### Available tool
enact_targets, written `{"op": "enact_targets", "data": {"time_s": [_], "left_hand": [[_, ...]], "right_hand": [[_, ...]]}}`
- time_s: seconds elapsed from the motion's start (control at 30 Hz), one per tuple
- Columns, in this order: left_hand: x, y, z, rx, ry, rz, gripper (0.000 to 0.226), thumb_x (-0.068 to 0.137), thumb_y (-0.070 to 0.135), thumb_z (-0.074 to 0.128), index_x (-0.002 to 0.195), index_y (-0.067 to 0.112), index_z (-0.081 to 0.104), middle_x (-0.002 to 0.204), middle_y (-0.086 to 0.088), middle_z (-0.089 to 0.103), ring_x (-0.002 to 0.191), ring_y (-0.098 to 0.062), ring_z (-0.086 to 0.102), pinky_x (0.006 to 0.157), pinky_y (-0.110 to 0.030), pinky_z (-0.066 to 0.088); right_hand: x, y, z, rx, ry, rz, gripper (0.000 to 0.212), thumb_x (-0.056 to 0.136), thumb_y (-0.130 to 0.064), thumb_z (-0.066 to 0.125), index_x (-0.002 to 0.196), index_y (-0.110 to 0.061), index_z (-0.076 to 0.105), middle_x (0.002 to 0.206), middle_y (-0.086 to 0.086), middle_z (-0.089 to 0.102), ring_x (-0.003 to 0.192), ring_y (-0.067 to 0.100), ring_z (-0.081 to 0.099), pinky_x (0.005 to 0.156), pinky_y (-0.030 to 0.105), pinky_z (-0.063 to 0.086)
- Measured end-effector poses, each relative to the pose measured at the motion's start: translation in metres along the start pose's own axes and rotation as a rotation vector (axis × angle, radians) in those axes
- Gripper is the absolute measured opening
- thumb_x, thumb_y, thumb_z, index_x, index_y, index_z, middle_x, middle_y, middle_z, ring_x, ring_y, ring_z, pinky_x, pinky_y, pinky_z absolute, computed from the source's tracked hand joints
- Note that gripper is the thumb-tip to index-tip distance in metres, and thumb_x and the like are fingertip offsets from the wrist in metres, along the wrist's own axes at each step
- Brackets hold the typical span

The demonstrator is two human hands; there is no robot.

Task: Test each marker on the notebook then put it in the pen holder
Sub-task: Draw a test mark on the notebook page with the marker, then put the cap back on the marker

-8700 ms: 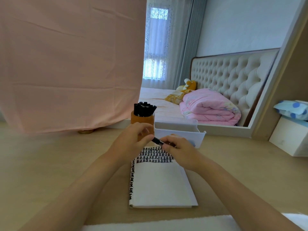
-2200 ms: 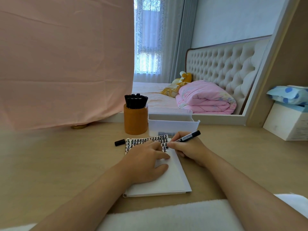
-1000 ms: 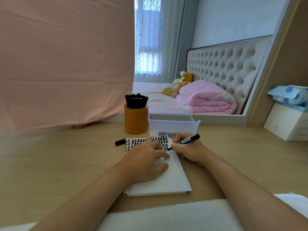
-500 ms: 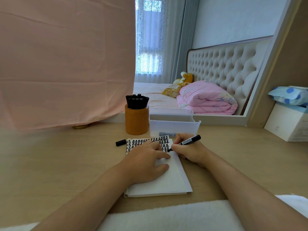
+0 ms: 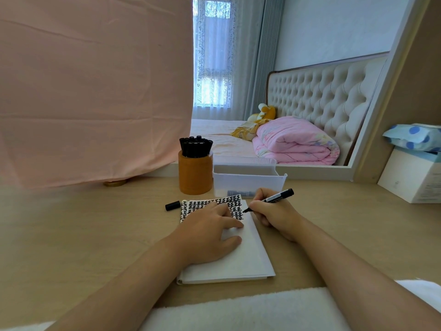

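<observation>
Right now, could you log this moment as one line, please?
step: testing marker | right hand: holds marker, tip on notebook | left hand: pressing notebook | cap: on desk
</observation>
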State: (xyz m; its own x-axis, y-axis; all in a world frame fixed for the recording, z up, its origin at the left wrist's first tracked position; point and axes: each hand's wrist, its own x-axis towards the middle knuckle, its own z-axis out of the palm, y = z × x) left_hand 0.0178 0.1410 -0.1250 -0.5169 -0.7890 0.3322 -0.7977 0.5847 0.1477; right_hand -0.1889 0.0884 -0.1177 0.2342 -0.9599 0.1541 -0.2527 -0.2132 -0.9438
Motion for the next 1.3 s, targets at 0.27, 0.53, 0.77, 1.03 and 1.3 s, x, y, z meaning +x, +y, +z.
{"op": "enact_targets", "data": {"time_s": [0.27,0.53,0.77,1.03,1.3], "left_hand": [[0.002,-0.016,-0.019,-0.132,0.138,-0.077,0.03,0.095,0.045,0.054,0.124,0.037,0.06,0.099,0.02,0.053,0.084,0.001,0.05,0.071,-0.022,0.044],[-0.017,-0.09,-0.026,0.064,0.129,-0.509,0.025,0.095,0.029,0.052,0.119,0.028,0.059,0.112,0.007,0.054,0.101,-0.012,0.052,0.087,-0.033,0.048],[-0.021,-0.101,-0.027,0.063,0.03,-0.572,0.022,0.095,0.038,0.056,0.113,0.029,0.065,0.106,0.004,0.054,0.105,-0.017,0.05,0.088,-0.036,0.048],[-0.013,-0.074,-0.035,-0.163,0.309,-0.428,0.019,0.09,0.031,0.067,0.106,0.039,0.061,0.092,0.021,0.061,0.079,0.001,0.054,0.064,-0.018,0.041],[-0.007,-0.06,-0.033,-0.206,0.314,-0.325,0.015,0.089,0.031,0.069,0.101,0.038,0.065,0.091,0.021,0.064,0.081,-0.004,0.055,0.068,-0.024,0.047]], "right_hand": [[0.001,-0.016,0.001,0.106,0.031,-0.113,0.013,0.094,-0.006,0.063,0.101,-0.012,0.072,0.066,0.012,0.062,0.042,0.017,0.041,0.041,0.023,0.031],[0.003,-0.027,0.008,0.007,-0.177,-0.151,0.043,0.101,0.004,0.043,0.13,-0.02,0.064,0.101,0.013,0.072,0.059,0.023,0.062,0.046,0.026,0.042],[0.005,-0.034,0.008,0.15,-0.267,-0.031,0.043,0.106,-0.004,0.031,0.118,-0.015,0.071,0.099,0.019,0.064,0.069,0.03,0.062,0.053,0.033,0.05],[0.009,-0.038,0.016,-0.308,-0.086,-0.186,0.019,0.097,-0.016,0.059,0.108,-0.031,0.057,0.086,-0.005,0.061,0.064,0.012,0.055,0.064,0.029,0.051],[0.01,-0.033,0.02,-0.638,0.057,-0.338,0.017,0.095,-0.025,0.064,0.108,-0.029,0.073,0.096,-0.018,0.061,0.09,0.005,0.057,0.082,0.029,0.048]]}}
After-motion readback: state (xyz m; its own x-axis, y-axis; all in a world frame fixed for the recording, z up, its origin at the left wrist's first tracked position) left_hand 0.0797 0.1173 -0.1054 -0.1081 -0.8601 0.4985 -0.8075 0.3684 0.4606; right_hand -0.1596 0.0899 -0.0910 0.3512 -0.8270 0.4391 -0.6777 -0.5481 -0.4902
